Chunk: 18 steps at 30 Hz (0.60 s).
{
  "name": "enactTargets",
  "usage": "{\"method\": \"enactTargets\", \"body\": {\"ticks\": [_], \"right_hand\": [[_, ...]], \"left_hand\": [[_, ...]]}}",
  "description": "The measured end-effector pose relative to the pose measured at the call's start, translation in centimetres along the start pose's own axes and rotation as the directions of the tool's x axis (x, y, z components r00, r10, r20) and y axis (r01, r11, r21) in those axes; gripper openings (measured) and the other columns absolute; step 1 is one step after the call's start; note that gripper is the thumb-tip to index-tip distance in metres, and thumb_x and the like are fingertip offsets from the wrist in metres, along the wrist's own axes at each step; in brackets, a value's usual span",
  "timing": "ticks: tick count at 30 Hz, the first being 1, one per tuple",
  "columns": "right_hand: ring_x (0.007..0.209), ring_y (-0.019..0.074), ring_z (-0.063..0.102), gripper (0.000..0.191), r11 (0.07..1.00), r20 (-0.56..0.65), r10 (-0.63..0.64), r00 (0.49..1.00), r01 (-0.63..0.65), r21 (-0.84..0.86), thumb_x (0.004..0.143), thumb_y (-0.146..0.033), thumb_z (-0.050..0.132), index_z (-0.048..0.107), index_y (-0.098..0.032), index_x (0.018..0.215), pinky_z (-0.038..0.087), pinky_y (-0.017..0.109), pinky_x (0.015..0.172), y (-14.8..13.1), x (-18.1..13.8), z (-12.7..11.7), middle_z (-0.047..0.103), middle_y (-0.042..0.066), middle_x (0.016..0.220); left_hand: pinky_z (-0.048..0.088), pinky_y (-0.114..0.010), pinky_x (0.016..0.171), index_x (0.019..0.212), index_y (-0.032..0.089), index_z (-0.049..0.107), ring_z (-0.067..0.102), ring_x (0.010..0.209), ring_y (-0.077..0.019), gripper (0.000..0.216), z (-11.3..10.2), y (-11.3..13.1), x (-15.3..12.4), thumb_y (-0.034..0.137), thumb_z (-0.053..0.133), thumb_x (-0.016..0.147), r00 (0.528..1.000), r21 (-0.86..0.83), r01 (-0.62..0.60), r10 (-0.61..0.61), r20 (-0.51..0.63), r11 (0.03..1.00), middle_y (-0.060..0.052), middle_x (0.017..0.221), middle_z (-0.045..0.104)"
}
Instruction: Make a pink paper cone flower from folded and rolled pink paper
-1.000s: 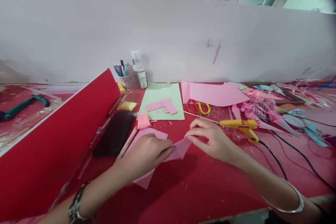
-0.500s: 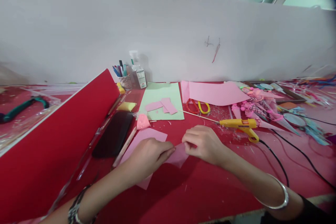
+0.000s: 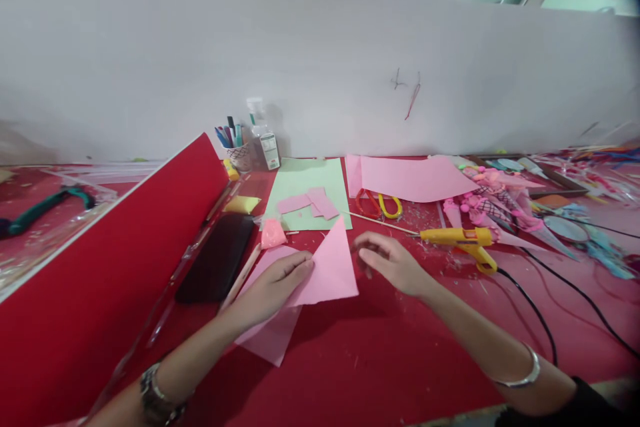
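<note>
A pink piece of paper [image 3: 331, 272] with a pointed top corner is pinched at its left edge by my left hand [image 3: 284, 282]. Just right of the paper, my right hand [image 3: 391, 260] hangs in the air with its fingers loosely curled and apart, holding nothing. Beneath my left hand, another pink paper sheet [image 3: 274, 340] lies on the red table [image 3: 380, 367], partly covered by the hand and the held piece. Small pink paper strips [image 3: 320, 201] rest on a light green sheet [image 3: 295, 177] behind my hands.
A yellow glue gun [image 3: 457, 236] with a black cord lies right of my hand. Scissors [image 3: 380, 205] sit by a large pink sheet [image 3: 415, 177]. At left are a black phone [image 3: 216, 257] and a slanted red board [image 3: 115, 280]. Pink cones [image 3: 500, 203] are heaped at right.
My right hand has let go of the pink paper and moved slightly right. My left hand keeps hold of it, and the paper now stands tilted up with a corner pointing upward.
</note>
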State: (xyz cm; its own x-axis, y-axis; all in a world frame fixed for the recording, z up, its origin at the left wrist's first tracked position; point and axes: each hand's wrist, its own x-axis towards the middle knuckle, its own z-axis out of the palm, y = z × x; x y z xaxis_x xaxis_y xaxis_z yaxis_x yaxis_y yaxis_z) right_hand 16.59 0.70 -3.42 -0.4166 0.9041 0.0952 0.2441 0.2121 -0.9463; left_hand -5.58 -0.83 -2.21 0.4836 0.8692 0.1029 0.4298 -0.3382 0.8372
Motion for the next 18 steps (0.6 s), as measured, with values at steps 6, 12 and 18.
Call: {"method": "enactTargets", "body": {"ticks": [6,12,18], "right_hand": [[0.058,0.0087,0.048,0.014,0.976,0.119,0.03,0.992,-0.055,0.211,0.08,-0.029,0.046,0.051,-0.017,0.087,0.044,0.026,0.062,1.0,-0.4,1.7,0.054,0.0,0.074],[0.057,0.008,0.047,0.033,0.927,0.197,0.041,0.979,-0.111,0.358,0.075,-0.047,0.051,0.05,-0.015,0.085,0.042,0.023,0.057,1.8,-0.6,2.3,0.051,0.0,0.074],[0.064,0.0108,0.05,0.04,0.912,0.159,-0.002,0.987,-0.063,0.404,0.074,-0.048,0.052,0.049,-0.018,0.1,0.044,0.024,0.058,2.0,-0.7,2.8,0.056,0.005,0.086]], "left_hand": [[0.039,-0.018,0.04,0.081,0.019,0.04,0.045,0.036,-0.007,0.026,2.8,-0.8,0.2,0.032,0.02,0.091,0.971,-0.307,0.217,-0.175,0.161,0.927,0.007,0.051,0.046],[0.04,-0.015,0.04,0.087,0.02,0.042,0.049,0.048,-0.0072,0.024,3.6,-1.6,-0.2,0.037,0.026,0.089,0.957,-0.46,0.286,-0.274,0.096,0.841,0.002,0.066,0.052],[0.043,-0.032,0.083,0.114,0.024,0.038,0.049,0.102,-0.0182,0.035,3.3,-0.8,-0.4,0.032,0.047,0.081,0.982,-0.442,0.175,-0.121,0.148,0.88,-0.006,0.113,0.049]]}}
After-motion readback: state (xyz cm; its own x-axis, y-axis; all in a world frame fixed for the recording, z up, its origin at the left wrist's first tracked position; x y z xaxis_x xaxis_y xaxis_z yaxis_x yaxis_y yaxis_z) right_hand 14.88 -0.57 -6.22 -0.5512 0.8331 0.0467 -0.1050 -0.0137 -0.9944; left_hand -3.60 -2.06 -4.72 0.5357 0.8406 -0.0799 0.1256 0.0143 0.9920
